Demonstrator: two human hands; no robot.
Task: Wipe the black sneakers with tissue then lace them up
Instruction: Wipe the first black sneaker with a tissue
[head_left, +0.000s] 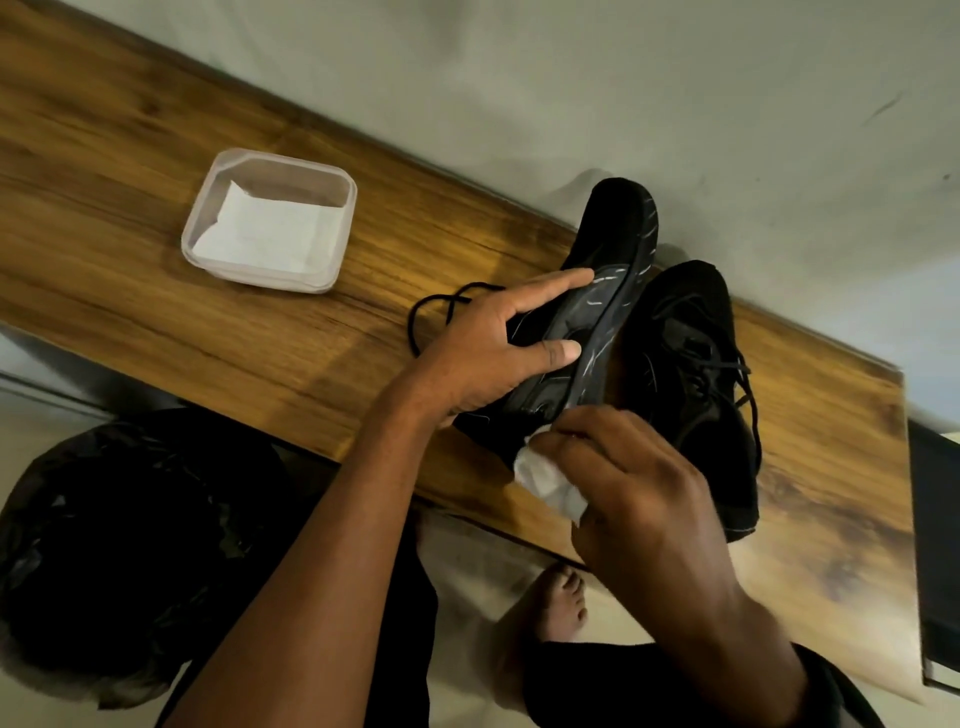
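The wiping is under way and the lacing has not begun. The left hand (488, 353) holds the tipped sneaker (618, 234) on its side near the table's (156, 156) right end, thumb and forefinger lying along the scuffed sole; the other fingers are hidden, probably wrapped behind the upper. The right hand (623, 467) pinches a crumpled tissue (545, 483) against the heel end of that sole, by the table's near edge. Pale marks on the sole suggest more rubbing is needed. A loose lace (431, 306) lies on the table just beside the left hand. The second sneaker (691, 384) stands upright next to the first, laces threaded. Spare tissue lies in a clear container (260, 275) toward the left.
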